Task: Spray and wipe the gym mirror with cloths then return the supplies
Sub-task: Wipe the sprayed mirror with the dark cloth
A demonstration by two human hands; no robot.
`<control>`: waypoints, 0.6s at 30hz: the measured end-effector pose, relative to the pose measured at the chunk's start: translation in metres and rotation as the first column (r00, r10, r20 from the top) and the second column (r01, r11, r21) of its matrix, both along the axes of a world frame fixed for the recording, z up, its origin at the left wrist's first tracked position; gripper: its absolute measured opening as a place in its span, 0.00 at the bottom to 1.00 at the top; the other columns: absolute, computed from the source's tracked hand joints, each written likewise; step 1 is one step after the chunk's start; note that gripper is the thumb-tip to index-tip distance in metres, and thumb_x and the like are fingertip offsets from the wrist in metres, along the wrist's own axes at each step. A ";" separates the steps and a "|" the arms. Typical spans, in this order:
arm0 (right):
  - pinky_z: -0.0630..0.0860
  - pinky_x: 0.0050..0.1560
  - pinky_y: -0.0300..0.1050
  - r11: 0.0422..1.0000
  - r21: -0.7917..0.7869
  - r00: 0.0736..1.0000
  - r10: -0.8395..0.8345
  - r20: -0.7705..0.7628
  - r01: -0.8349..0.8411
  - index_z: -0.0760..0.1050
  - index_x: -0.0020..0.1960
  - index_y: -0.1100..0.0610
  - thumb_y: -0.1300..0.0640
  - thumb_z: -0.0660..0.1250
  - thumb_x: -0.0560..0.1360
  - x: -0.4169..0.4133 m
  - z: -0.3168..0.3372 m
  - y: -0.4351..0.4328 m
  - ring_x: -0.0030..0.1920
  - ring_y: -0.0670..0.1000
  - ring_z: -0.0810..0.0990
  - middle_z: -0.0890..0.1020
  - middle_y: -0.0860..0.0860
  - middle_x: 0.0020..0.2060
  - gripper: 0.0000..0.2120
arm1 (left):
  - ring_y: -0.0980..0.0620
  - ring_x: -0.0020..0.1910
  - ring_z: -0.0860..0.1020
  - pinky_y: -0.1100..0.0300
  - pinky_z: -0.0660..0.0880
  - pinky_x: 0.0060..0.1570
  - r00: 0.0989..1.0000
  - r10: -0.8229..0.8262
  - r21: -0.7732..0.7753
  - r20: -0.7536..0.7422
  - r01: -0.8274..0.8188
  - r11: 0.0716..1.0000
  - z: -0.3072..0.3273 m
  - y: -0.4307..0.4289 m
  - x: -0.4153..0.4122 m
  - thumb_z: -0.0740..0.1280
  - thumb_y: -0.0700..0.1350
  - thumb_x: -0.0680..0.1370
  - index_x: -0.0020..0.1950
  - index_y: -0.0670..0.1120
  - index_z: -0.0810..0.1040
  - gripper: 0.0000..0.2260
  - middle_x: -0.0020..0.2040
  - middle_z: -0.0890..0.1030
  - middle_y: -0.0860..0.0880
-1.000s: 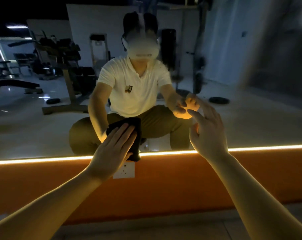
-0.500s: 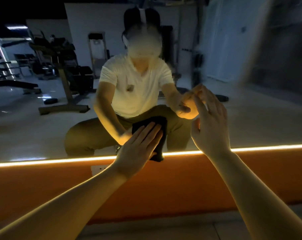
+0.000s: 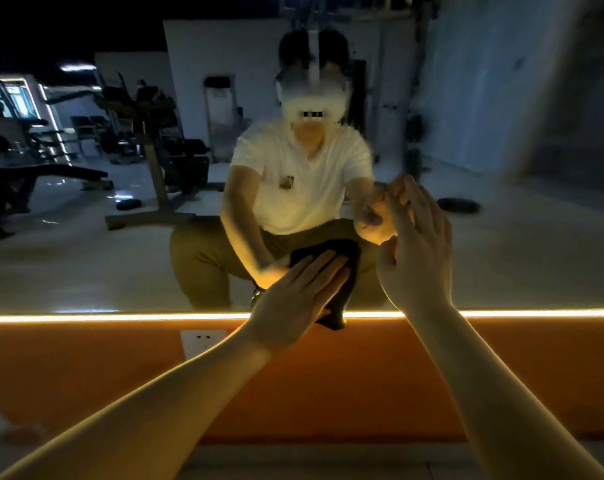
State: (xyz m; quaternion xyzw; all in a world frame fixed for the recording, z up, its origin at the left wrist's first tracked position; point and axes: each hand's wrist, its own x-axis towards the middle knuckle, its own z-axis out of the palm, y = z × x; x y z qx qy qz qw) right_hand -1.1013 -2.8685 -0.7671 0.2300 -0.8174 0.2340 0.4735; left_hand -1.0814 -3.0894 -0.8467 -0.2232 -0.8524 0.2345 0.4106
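The mirror (image 3: 536, 265) above the orange wall (image 3: 345, 382) reflects gym benches (image 3: 51, 173).

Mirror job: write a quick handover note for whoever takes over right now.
Left hand: flat, pressing the dark cloth on the mirror, low, just above the light strip.
Right hand: open, fingers straight, at the mirror beside it; whether anything is under it is unclear.
Spray bottle: not in view.
Done: wiping under way; how much is clean cannot be told.
Left: finish wiping, return supplies.
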 end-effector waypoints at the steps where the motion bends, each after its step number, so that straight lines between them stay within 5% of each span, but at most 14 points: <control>1: 0.58 0.79 0.62 1.000 0.007 1.000 0.006 -0.001 -0.006 0.64 0.80 0.55 0.59 0.60 0.77 0.001 0.000 -0.006 0.81 0.58 0.58 0.60 0.56 0.81 0.30 | 0.41 0.82 0.57 0.44 0.52 0.81 1.000 0.001 0.006 -0.011 -0.001 1.000 0.000 -0.019 0.007 0.69 0.56 0.80 0.83 0.42 0.57 0.37 0.82 0.59 0.41; 9: 0.61 0.78 0.64 0.991 0.119 0.998 0.057 -0.014 -0.055 0.66 0.80 0.56 0.57 0.54 0.79 0.007 -0.018 -0.036 0.82 0.57 0.55 0.59 0.56 0.82 0.29 | 0.41 0.84 0.41 0.45 0.39 0.82 0.968 0.248 0.106 -0.034 -0.243 0.964 -0.005 -0.166 0.062 0.53 0.58 0.85 0.83 0.40 0.53 0.32 0.83 0.49 0.37; 18: 0.60 0.78 0.62 0.994 0.112 0.996 0.023 -0.086 -0.014 0.68 0.78 0.59 0.58 0.56 0.78 -0.001 -0.014 -0.013 0.81 0.59 0.60 0.62 0.58 0.80 0.28 | 0.35 0.84 0.45 0.39 0.43 0.82 0.990 0.129 0.230 -0.059 -0.112 0.967 -0.016 -0.094 0.028 0.56 0.56 0.83 0.84 0.38 0.46 0.37 0.83 0.46 0.35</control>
